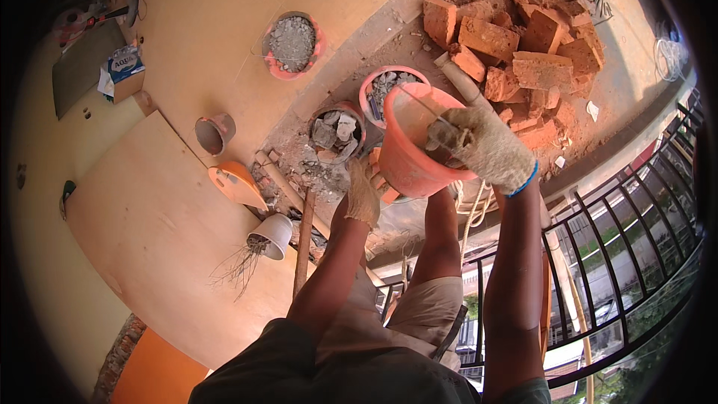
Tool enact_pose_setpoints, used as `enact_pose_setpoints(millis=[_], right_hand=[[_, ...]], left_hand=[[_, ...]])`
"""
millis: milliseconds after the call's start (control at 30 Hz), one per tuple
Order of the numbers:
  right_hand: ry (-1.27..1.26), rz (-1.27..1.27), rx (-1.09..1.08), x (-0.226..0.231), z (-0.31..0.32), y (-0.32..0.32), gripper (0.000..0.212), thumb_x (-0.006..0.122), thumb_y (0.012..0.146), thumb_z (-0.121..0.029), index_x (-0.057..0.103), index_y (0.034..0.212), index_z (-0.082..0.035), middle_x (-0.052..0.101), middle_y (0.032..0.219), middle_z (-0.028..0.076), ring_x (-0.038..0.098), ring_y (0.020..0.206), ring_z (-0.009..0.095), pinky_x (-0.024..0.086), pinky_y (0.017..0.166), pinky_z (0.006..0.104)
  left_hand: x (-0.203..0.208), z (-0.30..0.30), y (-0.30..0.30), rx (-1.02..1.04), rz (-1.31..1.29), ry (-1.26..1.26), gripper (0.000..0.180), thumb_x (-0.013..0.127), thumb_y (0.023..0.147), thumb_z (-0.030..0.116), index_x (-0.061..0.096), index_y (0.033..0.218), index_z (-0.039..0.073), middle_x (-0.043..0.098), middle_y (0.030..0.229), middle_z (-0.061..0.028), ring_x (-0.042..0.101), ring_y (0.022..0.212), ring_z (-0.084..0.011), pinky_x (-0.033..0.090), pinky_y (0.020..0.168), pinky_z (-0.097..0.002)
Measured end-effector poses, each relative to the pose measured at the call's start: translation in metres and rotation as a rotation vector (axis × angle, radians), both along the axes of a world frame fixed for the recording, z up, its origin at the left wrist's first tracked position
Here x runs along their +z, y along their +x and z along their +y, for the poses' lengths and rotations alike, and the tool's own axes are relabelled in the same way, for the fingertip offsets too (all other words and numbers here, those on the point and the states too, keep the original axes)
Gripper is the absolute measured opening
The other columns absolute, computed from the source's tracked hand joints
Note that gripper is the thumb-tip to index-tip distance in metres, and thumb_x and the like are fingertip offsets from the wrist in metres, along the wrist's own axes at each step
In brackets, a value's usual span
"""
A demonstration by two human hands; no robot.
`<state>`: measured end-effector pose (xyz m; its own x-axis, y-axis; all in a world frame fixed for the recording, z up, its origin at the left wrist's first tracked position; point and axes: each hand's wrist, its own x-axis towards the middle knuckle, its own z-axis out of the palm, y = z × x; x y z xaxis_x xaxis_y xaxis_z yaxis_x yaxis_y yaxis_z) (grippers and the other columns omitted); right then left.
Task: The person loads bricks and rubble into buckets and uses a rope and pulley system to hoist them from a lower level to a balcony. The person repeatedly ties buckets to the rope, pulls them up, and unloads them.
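Observation:
A tilted, orange-pink bucket hangs in front of me with its mouth facing up and right. My right hand, in a dirty beige work glove with a blue cuff, is closed at the bucket's mouth, where the thin wire handle runs to its fingers. Beside the bucket's lower left side is my left hand, also gloved; its fingers are partly hidden, so its grip is unclear. Just past them stand a pink bucket of grey rubble and a dark bucket of broken chunks.
Red bricks lie heaped at the far right. Another pink bucket of grey rubble stands farther off. To the left are an orange hard hat, a white bucket and a large board. A black railing borders the right side.

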<state>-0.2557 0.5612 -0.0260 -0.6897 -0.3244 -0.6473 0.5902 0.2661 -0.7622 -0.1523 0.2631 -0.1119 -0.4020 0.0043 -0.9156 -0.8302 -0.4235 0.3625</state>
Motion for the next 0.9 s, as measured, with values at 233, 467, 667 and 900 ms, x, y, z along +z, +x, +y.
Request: enact_pose_setpoints(millis=[233, 467, 667, 900], right_hand=[[-0.062, 0.305, 0.477, -0.003, -0.350, 0.111, 0.021, 0.066, 0.094, -0.026, 0.072, 0.103, -0.008, 0.073, 0.091, 0.018, 0.071, 0.089, 0.040, 0.055, 0.081, 0.0529], [0.073, 0.322, 0.132, -0.051, -0.421, 0.124, 0.042, 0.069, 0.095, -0.023, 0.067, 0.134, -0.007, 0.071, 0.116, 0.023, 0.068, 0.108, 0.042, 0.054, 0.091, 0.0501], [0.706, -0.219, -0.118, -0.229, -0.313, 0.281, 0.038, 0.059, 0.102, -0.039, 0.076, 0.111, -0.006, 0.075, 0.107, 0.023, 0.071, 0.102, 0.043, 0.056, 0.089, 0.0494], [0.746, -0.934, -0.716, -0.339, -0.296, 0.333, 0.043, 0.062, 0.098, -0.029, 0.066, 0.133, -0.005, 0.073, 0.118, 0.012, 0.068, 0.105, 0.036, 0.053, 0.089, 0.0483]], left_hand=[[0.108, -0.199, 0.020, -0.004, -0.029, -0.317, 0.074, 0.062, 0.106, 0.032, 0.025, 0.166, 0.010, 0.048, 0.153, -0.0151, 0.062, 0.123, -0.0296, 0.052, 0.103, -0.0435], [-0.031, -0.416, 0.067, 0.145, 0.020, -0.494, 0.061, 0.057, 0.105, 0.010, 0.038, 0.163, 0.012, 0.062, 0.144, -0.0115, 0.063, 0.071, -0.0118, 0.042, 0.050, -0.0203], [-0.139, -0.459, -0.039, 0.040, 0.191, -0.533, 0.045, 0.062, 0.103, 0.019, 0.060, 0.147, 0.012, 0.063, 0.144, -0.0125, 0.063, 0.076, -0.0113, 0.048, 0.057, -0.0271], [-0.226, -0.599, -0.059, -0.654, 0.269, -1.405, 0.054, 0.062, 0.097, 0.035, 0.061, 0.148, 0.017, 0.068, 0.138, -0.0178, 0.065, 0.126, -0.0376, 0.050, 0.105, -0.0464]])
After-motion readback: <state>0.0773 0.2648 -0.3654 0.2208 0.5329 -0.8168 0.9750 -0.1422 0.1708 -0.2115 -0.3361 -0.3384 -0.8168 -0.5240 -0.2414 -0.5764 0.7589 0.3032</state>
